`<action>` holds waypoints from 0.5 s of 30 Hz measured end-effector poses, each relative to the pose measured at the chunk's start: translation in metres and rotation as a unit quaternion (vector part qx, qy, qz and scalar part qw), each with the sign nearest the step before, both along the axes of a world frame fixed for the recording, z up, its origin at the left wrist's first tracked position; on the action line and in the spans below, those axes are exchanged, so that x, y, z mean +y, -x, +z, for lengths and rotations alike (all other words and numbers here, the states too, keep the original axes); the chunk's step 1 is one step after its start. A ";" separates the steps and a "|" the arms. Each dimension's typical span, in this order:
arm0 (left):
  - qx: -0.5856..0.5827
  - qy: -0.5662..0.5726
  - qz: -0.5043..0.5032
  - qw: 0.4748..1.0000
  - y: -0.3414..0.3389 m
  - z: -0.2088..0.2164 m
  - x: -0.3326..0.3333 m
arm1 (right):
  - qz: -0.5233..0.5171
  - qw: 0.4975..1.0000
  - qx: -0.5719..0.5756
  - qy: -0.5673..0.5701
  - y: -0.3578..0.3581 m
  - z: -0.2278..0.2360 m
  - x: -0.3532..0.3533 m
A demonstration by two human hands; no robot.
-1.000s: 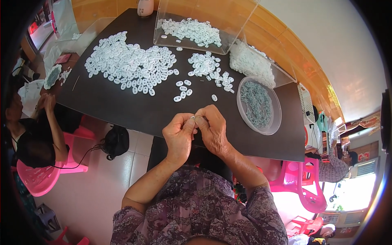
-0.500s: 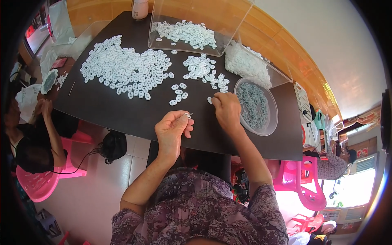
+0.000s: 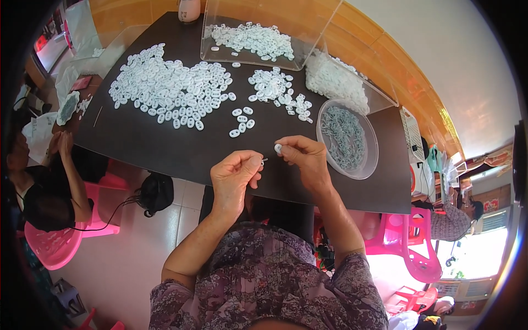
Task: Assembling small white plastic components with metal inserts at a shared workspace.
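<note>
My left hand (image 3: 234, 175) is closed over the near edge of the dark table, pinching a small white piece with a thin metal pin (image 3: 264, 160) sticking out of it. To its right, my right hand (image 3: 307, 157) holds a white oval two-holed plastic piece (image 3: 278, 148) between thumb and fingertips. The two hands are a short gap apart. Just beyond them lie several loose white ovals (image 3: 242, 121). Right of my right hand stands a round clear tub (image 3: 367, 165) with many small grey metal parts (image 3: 344, 135) in it.
A large pile of white ovals (image 3: 170, 88) covers the table's left (image 3: 137, 137), with a smaller heap (image 3: 269, 85) farther right. Clear bins (image 3: 247, 63) with white pieces stand behind. At left, another person's hands (image 3: 61, 144) work at a side table. Pink chairs (image 3: 393, 236) flank the table.
My right hand has lifted a white oval off the table and brought it nearer to my left hand. My left hand keeps its pinch and has hardly moved.
</note>
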State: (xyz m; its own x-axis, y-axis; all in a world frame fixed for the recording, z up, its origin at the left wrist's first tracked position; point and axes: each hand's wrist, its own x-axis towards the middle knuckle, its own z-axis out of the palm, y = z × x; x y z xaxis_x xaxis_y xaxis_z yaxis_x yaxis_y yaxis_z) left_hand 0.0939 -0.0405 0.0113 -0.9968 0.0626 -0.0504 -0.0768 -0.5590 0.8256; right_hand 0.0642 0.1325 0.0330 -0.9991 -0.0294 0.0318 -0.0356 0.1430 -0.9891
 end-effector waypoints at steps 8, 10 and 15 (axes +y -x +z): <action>-0.017 0.010 0.001 1.000 -0.006 0.004 0.007 | 0.031 0.991 -0.078 0.104 -0.013 0.004 -0.009; -0.025 0.037 0.013 0.999 -0.007 0.004 0.008 | 0.023 0.991 -0.061 0.114 -0.014 0.005 -0.013; -0.030 0.050 0.018 0.998 -0.007 0.004 0.008 | 0.030 0.994 -0.039 0.100 -0.017 0.004 -0.017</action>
State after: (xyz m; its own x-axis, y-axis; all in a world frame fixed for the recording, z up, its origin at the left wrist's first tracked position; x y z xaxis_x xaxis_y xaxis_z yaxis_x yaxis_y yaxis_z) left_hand 0.1008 -0.0320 0.0149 -0.9932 0.0193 -0.1151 -0.1103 -0.4773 0.8718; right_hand 0.0809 0.1156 0.0367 -0.9953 -0.0906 -0.0339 0.0393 -0.0577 -0.9976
